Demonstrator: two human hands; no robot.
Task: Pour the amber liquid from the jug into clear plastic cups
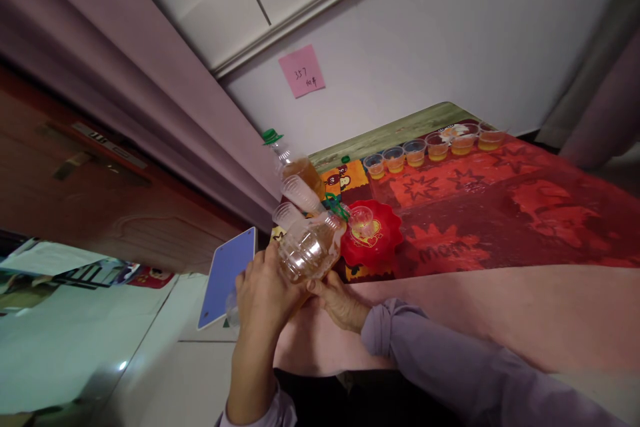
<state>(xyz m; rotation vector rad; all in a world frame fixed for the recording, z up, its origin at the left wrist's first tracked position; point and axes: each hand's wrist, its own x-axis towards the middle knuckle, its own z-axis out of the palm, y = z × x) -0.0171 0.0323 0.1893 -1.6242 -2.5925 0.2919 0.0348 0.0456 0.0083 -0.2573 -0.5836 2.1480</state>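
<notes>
A large clear plastic bottle (311, 250) of amber liquid is tipped sideways, its neck with a green ring pointing right. Around its base and near side wraps my left hand (265, 290). My right hand (341, 301) supports it from below, fingers partly hidden under it. Close to the bottle's mouth, a small clear cup (362, 221) stands in a red scalloped dish (390, 235). Whether liquid is flowing into the cup cannot be made out.
Behind stand a second amber bottle (307, 173) with a green cap and stacked clear cups (303, 195). Several cups of yellow liquid (415, 155) line the far edge of the patterned tablecloth (480, 220). A loose green cap (345, 159) lies near them. A blue board (227, 277) is at left.
</notes>
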